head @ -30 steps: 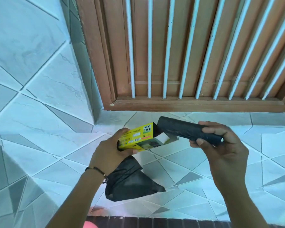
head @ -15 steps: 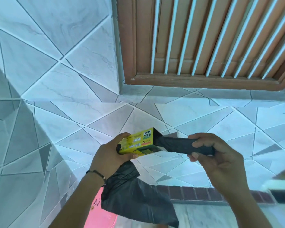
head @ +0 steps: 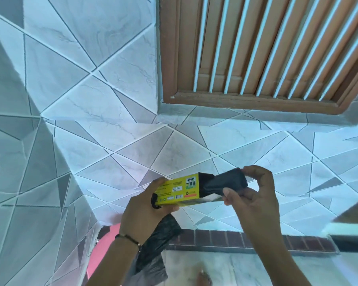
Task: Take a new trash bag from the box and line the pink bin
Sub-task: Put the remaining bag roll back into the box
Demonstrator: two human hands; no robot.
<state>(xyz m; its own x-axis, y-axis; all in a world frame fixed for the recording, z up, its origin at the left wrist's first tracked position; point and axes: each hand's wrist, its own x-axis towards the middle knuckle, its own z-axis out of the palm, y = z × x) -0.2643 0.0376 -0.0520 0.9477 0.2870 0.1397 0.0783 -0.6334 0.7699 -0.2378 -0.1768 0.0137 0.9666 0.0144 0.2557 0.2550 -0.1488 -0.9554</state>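
Observation:
My left hand (head: pixel 142 213) grips a yellow trash bag box (head: pixel 177 189) by its left end, together with a loose black bag (head: pixel 156 250) that hangs down below that hand. A black roll of bags (head: pixel 225 183) sticks partly out of the box's open right end. My right hand (head: pixel 251 195) holds the roll's outer end between thumb and fingers. The pink bin (head: pixel 110 242) shows only as a curved edge low on the left, mostly hidden behind my left forearm.
Grey and white tiled walls meet in a corner on the left. A brown wooden louvred window (head: pixel 267 48) is set high on the right. A dark brick strip (head: pixel 246 239) runs along the wall's base above a pale floor. A bare foot (head: pixel 204 278) shows at the bottom.
The roll has gone further into the box, so less of it shows. My right hand has moved left towards the box. The view has tilted down, bringing the pink bin and floor in.

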